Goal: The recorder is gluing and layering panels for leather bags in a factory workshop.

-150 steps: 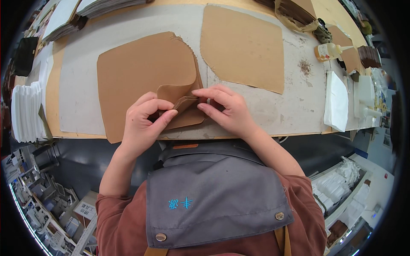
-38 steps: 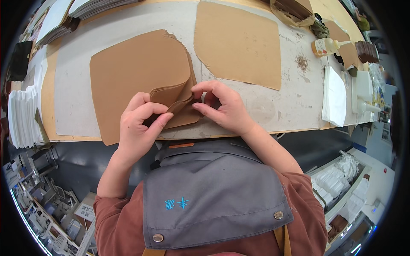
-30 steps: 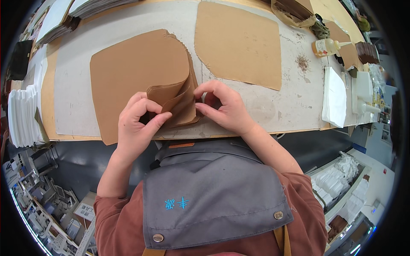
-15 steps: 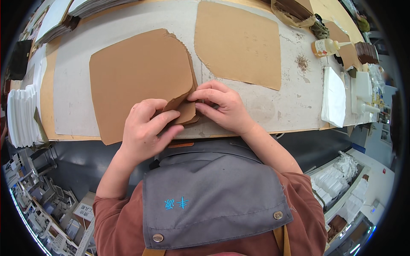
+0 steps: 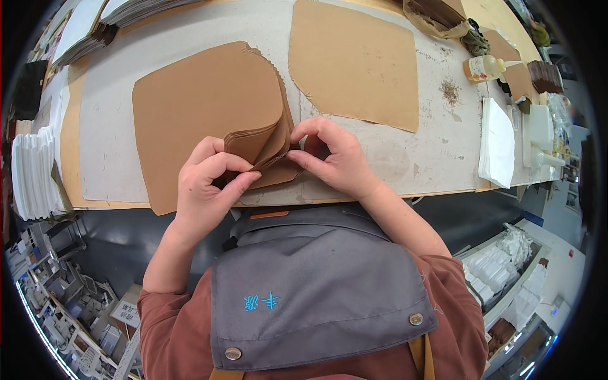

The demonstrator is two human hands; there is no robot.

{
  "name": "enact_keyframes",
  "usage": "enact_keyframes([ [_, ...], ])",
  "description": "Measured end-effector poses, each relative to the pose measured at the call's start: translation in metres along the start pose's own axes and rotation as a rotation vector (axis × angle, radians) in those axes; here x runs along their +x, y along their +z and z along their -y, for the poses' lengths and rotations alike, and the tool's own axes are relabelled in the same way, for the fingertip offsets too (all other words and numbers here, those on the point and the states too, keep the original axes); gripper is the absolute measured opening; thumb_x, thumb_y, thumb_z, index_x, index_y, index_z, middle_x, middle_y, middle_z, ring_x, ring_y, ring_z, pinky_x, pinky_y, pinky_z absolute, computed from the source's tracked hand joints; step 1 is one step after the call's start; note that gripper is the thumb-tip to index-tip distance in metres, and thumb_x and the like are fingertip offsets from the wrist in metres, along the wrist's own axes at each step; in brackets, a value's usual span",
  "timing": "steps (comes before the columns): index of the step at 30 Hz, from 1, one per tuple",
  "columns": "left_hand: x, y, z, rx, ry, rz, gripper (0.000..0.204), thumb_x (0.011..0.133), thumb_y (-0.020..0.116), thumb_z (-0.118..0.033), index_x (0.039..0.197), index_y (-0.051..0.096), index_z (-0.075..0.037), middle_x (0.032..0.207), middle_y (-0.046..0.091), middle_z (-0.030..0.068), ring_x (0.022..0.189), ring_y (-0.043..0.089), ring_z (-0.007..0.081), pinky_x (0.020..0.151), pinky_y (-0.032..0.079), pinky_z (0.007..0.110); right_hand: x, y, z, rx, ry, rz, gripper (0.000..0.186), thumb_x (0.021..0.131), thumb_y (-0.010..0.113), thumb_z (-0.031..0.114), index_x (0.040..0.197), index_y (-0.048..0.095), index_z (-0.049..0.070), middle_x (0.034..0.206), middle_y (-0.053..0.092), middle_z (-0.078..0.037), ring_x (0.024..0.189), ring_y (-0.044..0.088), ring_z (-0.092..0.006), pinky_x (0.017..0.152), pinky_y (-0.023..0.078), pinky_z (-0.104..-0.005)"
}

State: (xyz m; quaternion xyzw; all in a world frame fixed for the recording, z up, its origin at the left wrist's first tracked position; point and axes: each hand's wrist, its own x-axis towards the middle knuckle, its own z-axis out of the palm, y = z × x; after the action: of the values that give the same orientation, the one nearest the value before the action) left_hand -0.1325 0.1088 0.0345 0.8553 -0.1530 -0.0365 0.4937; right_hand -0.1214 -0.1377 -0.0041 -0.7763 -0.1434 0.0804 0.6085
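Note:
A stack of brown, flat, leather-like sheets point(image 5: 202, 101) with rounded corners lies before me on the table. Its near right corner is peeled back, and several layers curl up toward the left. My left hand point(image 5: 212, 180) pinches the curled layers at that corner between thumb and forefinger. At the stack's right edge my right hand point(image 5: 329, 152) has thumb and forefinger closed on the edges of the sheets. Lower layers still lie flat under the fold. How many sheets each hand grips is hidden.
Beyond the stack lies a lighter tan sheet point(image 5: 354, 63). White sheets point(image 5: 496, 142) and a bottle of yellowish liquid point(image 5: 483, 68) are at the right. A white pile point(image 5: 35, 171) stands at the left; the table's front edge point(image 5: 380, 197) runs close to me.
More layers of the corner are now folded back to the left and show as a fanned edge. My left fingers have closed into a pinch on them; my right hand stays at the edge.

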Motion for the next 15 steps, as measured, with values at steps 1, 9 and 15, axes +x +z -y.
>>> enact_keyframes([
  [1, 0.000, 0.000, 0.002, -0.004, 0.023, -0.006, 0.012, 0.079, 0.081, -0.004, 0.083, 0.070, -0.003, 0.087, 0.055, 0.0033, 0.074, 0.056, 0.0130, 0.062, 0.045, 0.027, 0.000, 0.000, -0.001, -0.001, -0.023, 0.008, 0.023, 0.086, 0.074, -0.001, 0.107, 0.065, 0.006, 0.101, 0.063, -0.003, 0.073, 0.058, -0.0068, 0.065, 0.050, -0.0228],
  [9, -0.008, 0.013, 0.005, -0.056, -0.012, -0.118, 0.017, 0.083, 0.074, 0.004, 0.095, 0.066, -0.004, 0.097, 0.056, 0.0051, 0.083, 0.056, 0.0155, 0.072, 0.046, 0.027, 0.002, 0.000, -0.001, -0.015, -0.091, 0.035, 0.020, 0.085, 0.073, -0.004, 0.103, 0.068, 0.004, 0.107, 0.063, -0.004, 0.077, 0.059, -0.0087, 0.068, 0.053, -0.0232],
  [15, -0.002, 0.007, 0.004, 0.223, 0.297, 0.020, 0.035, 0.079, 0.066, 0.009, 0.109, 0.073, -0.009, 0.107, 0.060, 0.0080, 0.093, 0.061, 0.0219, 0.076, 0.050, 0.032, 0.002, -0.001, -0.002, -0.062, -0.109, 0.034, 0.022, 0.085, 0.073, -0.004, 0.104, 0.068, 0.004, 0.107, 0.064, -0.005, 0.078, 0.060, -0.0096, 0.068, 0.053, -0.0235],
])
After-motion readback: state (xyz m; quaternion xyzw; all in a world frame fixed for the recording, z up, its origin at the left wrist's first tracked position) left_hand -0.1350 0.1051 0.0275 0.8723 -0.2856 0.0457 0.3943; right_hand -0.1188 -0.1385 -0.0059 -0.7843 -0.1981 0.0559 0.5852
